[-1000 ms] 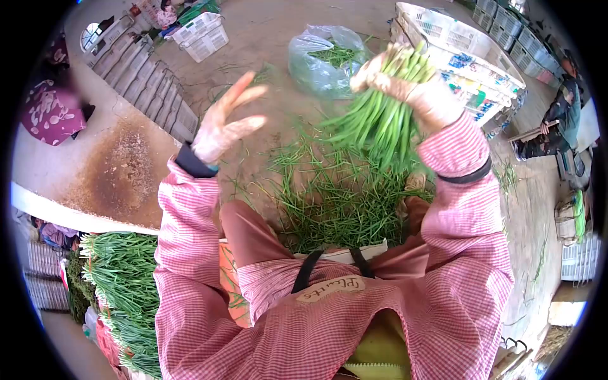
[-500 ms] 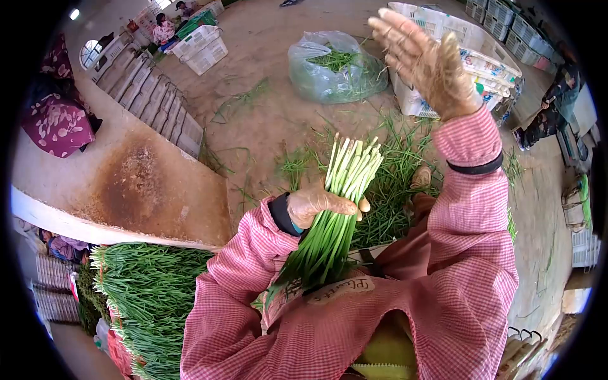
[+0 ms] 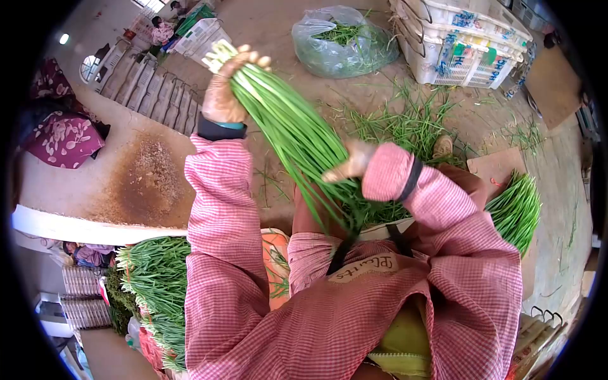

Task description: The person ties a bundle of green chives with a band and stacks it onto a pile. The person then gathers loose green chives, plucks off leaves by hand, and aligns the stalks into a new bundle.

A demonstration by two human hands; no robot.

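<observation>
A long bunch of garlic chives (image 3: pixel 288 117) is stretched at a slant in front of me, pale stem ends up and to the left, green leaves trailing down toward my lap. My left hand (image 3: pixel 225 98), in a thin glove, is closed around it just below the white ends. Lower down, my right hand (image 3: pixel 354 161) is at the leafy part, its thumb across the front of the leaves and its other fingers mostly hidden. Loose leaf tips hang below that hand. A large pile of chives (image 3: pixel 158 272) lies at my left, and another bundle (image 3: pixel 516 212) rests at my right.
Cut leaves (image 3: pixel 411 123) litter the floor ahead. Beyond them sits a clear plastic bag (image 3: pixel 342 47) of greens, beside stacked white crates (image 3: pixel 465 50). A stained ledge (image 3: pixel 145 183) runs along the left. Another person (image 3: pixel 163 30) is at the far back left.
My left hand has moved up and to the left with the chives. My right hand has come down from its raised, spread position onto the leaves. The view has shifted, showing the right-hand bundle more fully.
</observation>
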